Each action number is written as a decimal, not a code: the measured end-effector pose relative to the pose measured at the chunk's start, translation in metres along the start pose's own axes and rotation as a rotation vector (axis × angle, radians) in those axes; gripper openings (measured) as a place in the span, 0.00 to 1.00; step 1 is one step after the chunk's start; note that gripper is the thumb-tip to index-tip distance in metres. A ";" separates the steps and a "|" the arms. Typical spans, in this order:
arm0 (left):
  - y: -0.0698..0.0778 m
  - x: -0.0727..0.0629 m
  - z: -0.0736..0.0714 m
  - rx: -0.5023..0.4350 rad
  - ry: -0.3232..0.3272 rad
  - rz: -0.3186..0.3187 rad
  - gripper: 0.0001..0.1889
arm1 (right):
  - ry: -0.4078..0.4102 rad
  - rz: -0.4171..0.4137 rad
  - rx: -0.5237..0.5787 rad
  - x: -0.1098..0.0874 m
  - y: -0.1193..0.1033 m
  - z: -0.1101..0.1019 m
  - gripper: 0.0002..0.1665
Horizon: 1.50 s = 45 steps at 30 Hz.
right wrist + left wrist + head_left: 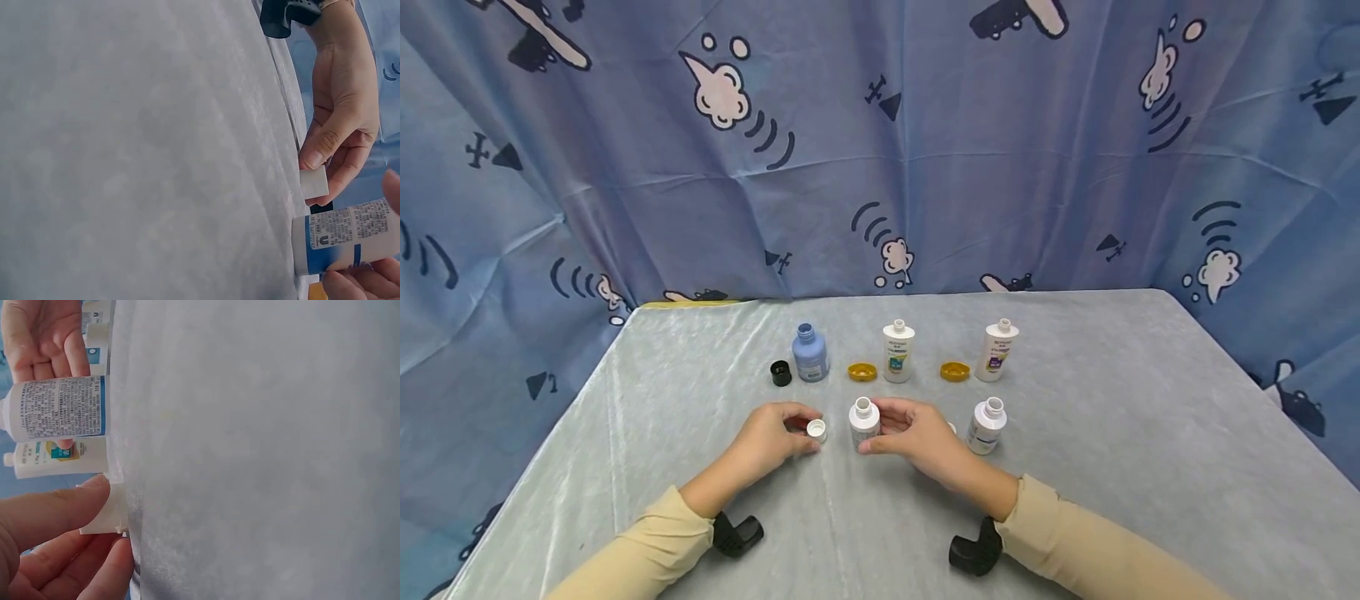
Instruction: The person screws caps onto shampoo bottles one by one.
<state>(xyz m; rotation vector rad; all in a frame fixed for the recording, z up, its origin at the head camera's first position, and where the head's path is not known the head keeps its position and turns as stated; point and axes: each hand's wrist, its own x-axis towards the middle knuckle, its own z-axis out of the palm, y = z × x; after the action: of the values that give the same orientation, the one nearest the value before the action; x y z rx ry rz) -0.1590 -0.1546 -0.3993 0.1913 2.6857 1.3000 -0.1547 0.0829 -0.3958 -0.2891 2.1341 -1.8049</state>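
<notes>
In the head view my left hand [775,437] pinches a small white cap [816,430], hollow side up, at table level. The left wrist view shows the cap [109,512] between thumb and fingers. Just right of it stands an uncapped white bottle [864,421], held between the thumb and fingers of my right hand [917,433]. Its printed label [350,225] shows a blue band in the right wrist view. Cap and bottle are apart. Beyond my right hand is a second open white bottle [987,425], with part of a white cap [952,427] behind the hand.
Along the back stand an open blue bottle [810,354] with a black cap [781,373], and two open white bottles with colored labels, one middle [898,352], one right [997,350]. Yellow caps lie beside them, left [862,372] and right [955,372]. A pale cloth [1150,467] covers the table.
</notes>
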 end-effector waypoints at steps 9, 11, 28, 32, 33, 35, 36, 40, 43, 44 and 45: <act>-0.001 0.001 -0.003 0.002 -0.015 -0.004 0.15 | 0.029 -0.013 0.004 0.006 0.004 0.005 0.34; 0.000 0.001 -0.003 0.001 -0.016 -0.001 0.15 | 0.045 -0.004 -0.004 0.006 0.004 0.005 0.33; 0.016 0.008 -0.009 -0.170 0.022 -0.049 0.16 | 0.158 0.031 -0.044 -0.007 -0.014 -0.018 0.32; 0.025 0.009 -0.012 -0.202 0.038 -0.027 0.17 | 0.181 0.010 -0.064 -0.011 -0.022 -0.026 0.33; 0.027 0.009 -0.013 -0.203 0.041 -0.023 0.17 | 0.190 0.007 -0.068 -0.012 -0.024 -0.028 0.33; 0.031 0.010 -0.015 -0.202 0.053 -0.019 0.16 | 0.210 0.001 -0.090 -0.014 -0.028 -0.032 0.33; 0.033 0.010 -0.016 -0.196 0.058 -0.009 0.16 | 0.219 0.000 -0.102 -0.014 -0.030 -0.034 0.33; 0.041 0.010 -0.020 -0.206 0.081 0.026 0.17 | 0.224 -0.026 -0.123 -0.015 -0.037 -0.039 0.32; 0.048 0.012 -0.022 -0.232 0.087 0.034 0.20 | 0.211 -0.041 -0.116 -0.014 -0.041 -0.042 0.32; 0.050 0.012 -0.023 -0.245 0.086 0.031 0.21 | 0.209 -0.043 -0.117 -0.014 -0.042 -0.043 0.31; 0.052 0.013 -0.023 -0.261 0.088 0.028 0.22 | 0.211 -0.038 -0.116 -0.014 -0.043 -0.043 0.31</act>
<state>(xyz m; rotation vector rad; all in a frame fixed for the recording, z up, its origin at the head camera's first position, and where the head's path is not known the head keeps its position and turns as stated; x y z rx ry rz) -0.1736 -0.1376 -0.3453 0.1436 2.5553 1.6870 -0.1603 0.1202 -0.3455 -0.1738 2.3976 -1.8066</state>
